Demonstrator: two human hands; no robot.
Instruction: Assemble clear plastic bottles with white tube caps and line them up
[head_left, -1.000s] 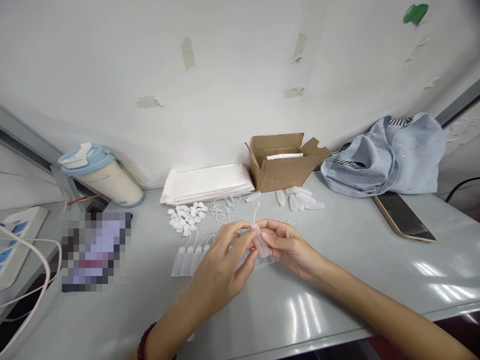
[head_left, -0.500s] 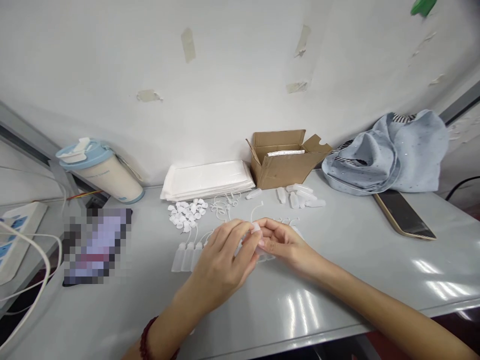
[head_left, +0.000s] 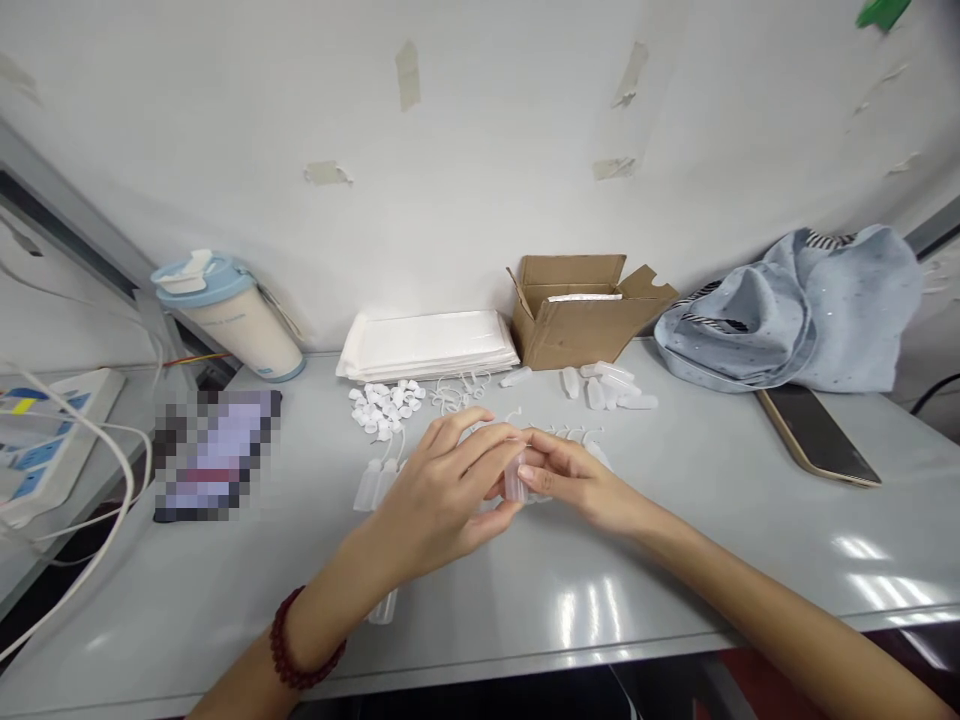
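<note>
A small translucent plastic bottle [head_left: 515, 482] stands upright between my hands, above the table. My right hand [head_left: 581, 485] has its thumb and fingers closed around the bottle's body. Bent over its top are the fingers of my left hand [head_left: 446, 490], with the thumb lower down near the base; they hide the bottle's neck. Behind the fingers a thin white strap [head_left: 514, 413] sticks up. More small bottles [head_left: 367, 487] with straps lie in a row, partly covered by my hands. Another bottle [head_left: 383, 607] lies beside my left wrist.
White caps [head_left: 386, 406] are heaped behind my left hand, with loose straps [head_left: 454, 395] alongside. Loose bottles [head_left: 611, 385] lie before an open cardboard box [head_left: 574, 335]. White packets [head_left: 431, 345], a tumbler [head_left: 244, 325], phone [head_left: 817, 440], blue bag [head_left: 795, 310] and power strip [head_left: 67, 440] surround the area.
My left hand's thumb has moved down from the bottle's upper part, exposing more of its body. My right hand keeps hold. The whole view has shifted slightly.
</note>
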